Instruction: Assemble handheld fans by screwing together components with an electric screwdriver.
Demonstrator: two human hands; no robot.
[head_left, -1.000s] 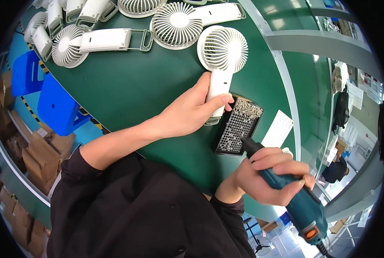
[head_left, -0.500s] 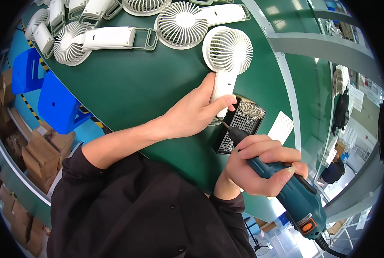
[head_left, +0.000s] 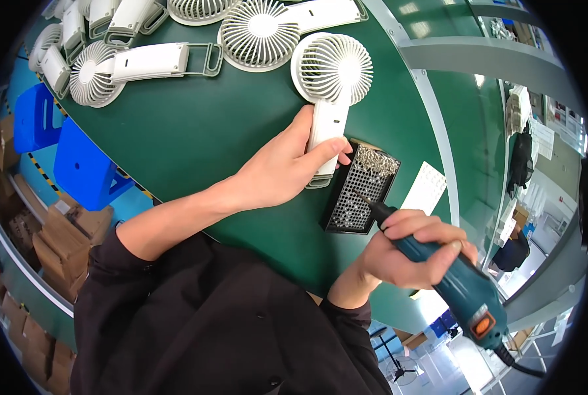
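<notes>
My left hand [head_left: 284,161] is closed around the handle of a white handheld fan [head_left: 330,118], whose round slatted head points away from me on the green table. Just right of it lies a black screw tray [head_left: 325,220] with a perforated plate and a heap of small silvery screws [head_left: 378,160] at its far end. In my right hand [head_left: 416,253] is a teal electric screwdriver [head_left: 468,289], its cable trailing off at the lower right. The thin dark bit reaches over the tray's holes; whether it touches a screw I cannot tell.
More white fans [head_left: 150,62] lie along the table's far left side. A white sheet [head_left: 425,189] rests right of the tray. Grey metal framing [head_left: 485,56] rises at the right. Blue stools [head_left: 86,164] and cardboard boxes [head_left: 66,243] stand on the floor at left.
The screwdriver's bit has moved from the lower end of the fan's handle to over the screw tray. My left hand still holds the fan.
</notes>
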